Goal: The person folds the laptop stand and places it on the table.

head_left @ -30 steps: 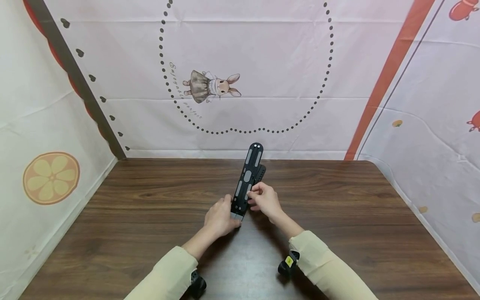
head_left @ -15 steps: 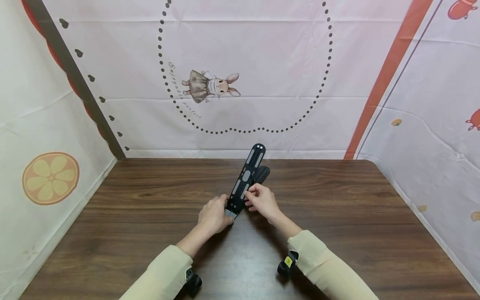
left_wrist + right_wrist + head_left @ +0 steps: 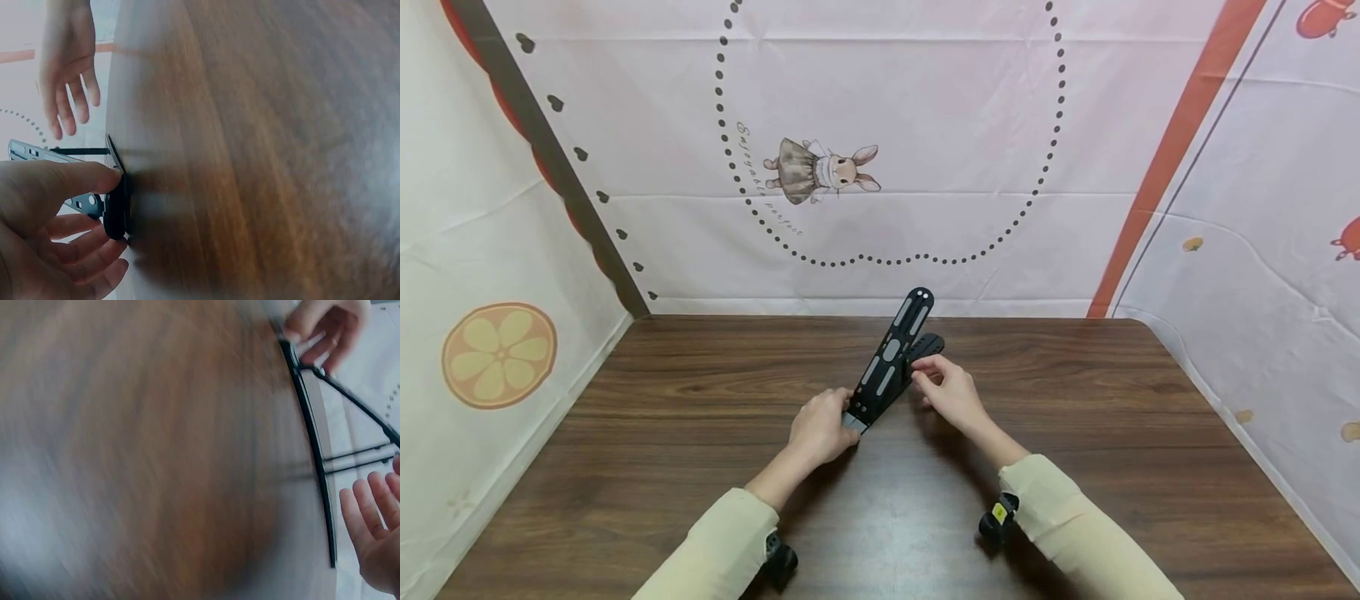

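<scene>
A black folding laptop stand (image 3: 891, 350) with grey pads is on the table, its upper arm (image 3: 356, 400) raised at an angle over the base bar (image 3: 312, 437). Thin struts (image 3: 356, 452) run between arm and base. My left hand (image 3: 822, 427) grips the hinge end, thumb on one side and fingers on the other. Beside the stand's right side is my right hand (image 3: 953, 398), fingertips close to the upper arm and struts. Its fingers look fairly straight in both wrist views, with nothing held between them.
The brown wooden table (image 3: 700, 367) reaches back to a printed cloth wall (image 3: 925, 125). Cloth walls also stand at the left and right. Each wrist wears a small black camera, such as the right one (image 3: 997, 521).
The stand's hinge end has shifted left with my left hand, and more of the second bar shows at the right. My right hand has moved slightly right, off the grey pads.
</scene>
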The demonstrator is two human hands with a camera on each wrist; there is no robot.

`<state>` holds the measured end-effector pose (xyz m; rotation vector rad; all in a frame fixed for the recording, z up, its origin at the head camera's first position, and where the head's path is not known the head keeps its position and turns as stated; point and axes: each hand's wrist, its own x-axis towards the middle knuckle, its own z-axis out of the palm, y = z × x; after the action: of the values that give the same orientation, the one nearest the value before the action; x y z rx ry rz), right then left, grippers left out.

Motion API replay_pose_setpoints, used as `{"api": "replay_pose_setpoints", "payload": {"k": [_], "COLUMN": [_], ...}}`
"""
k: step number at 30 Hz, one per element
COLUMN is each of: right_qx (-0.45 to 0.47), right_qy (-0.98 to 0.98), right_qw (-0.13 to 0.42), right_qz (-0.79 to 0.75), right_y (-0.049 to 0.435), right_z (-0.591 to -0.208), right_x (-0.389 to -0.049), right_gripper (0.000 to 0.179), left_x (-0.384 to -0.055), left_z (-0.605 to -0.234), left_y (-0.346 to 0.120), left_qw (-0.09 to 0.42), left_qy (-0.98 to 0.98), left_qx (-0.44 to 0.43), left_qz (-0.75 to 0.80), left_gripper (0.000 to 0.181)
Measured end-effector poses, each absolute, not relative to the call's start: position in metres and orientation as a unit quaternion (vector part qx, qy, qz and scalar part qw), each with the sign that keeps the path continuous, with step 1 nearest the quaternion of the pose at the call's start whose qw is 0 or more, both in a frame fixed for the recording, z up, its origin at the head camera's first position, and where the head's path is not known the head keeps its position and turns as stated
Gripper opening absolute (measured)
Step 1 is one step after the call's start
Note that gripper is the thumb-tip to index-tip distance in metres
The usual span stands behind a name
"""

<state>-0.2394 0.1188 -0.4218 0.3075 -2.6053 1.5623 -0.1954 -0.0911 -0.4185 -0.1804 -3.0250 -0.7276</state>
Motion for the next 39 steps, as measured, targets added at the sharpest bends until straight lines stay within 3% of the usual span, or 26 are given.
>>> {"api": "replay_pose_setpoints", "payload": {"k": [14, 39], "right_qx": [0.179, 0.218], "right_qy": [-0.871, -0.882], "right_qw": [0.139, 0.066], "right_qz": [0.435, 0.413], "right_y": [0.154, 0.164], "right_z": [-0.391, -0.354], "right_x": [-0.264, -0.282], "right_gripper": [0.047, 0.055], "left_x": [-0.2, -0.211], "left_z": [-0.416, -0.413], "left_y": [-0.099, -0.107], "left_qw": [0.015, 0.002], "left_qy": [-0.972, -0.973], "left_qx": [-0.072, -0.094], "left_qz": [-0.224, -0.209], "left_gripper": [0.055, 0.06]}}
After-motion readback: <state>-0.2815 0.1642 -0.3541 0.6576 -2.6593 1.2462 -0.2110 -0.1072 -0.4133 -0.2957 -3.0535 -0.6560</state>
